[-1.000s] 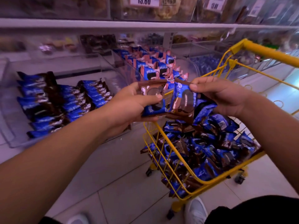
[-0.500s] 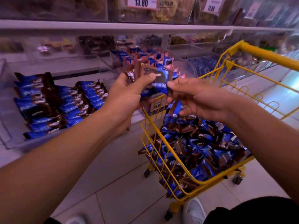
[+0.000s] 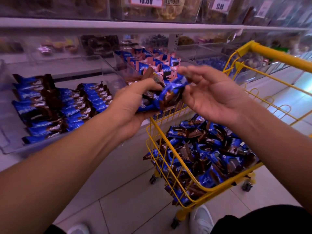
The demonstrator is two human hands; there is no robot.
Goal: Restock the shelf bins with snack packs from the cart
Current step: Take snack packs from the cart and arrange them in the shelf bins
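You're gripping a bunch of blue-and-brown foil snack packs [image 3: 166, 94] in your left hand [image 3: 133, 105]; your right hand [image 3: 211, 97] is hanging open. Next, probably, you're laying them neatly into the clear plastic shelf bin [image 3: 10, 146].

Left hand [image 3: 133, 105], right hand [image 3: 214, 97]: bare, no rings, no gloves, no watch. Both forearms bare to frame edge; no sleeves in view. Dark garment [image 3: 263, 220] at lower right, black, plain, no markings legible. White shoes: right shoe [image 3: 200, 220] low-cut, smooth upper; left shoe [image 3: 79, 229] only toe visible at bottom edge.
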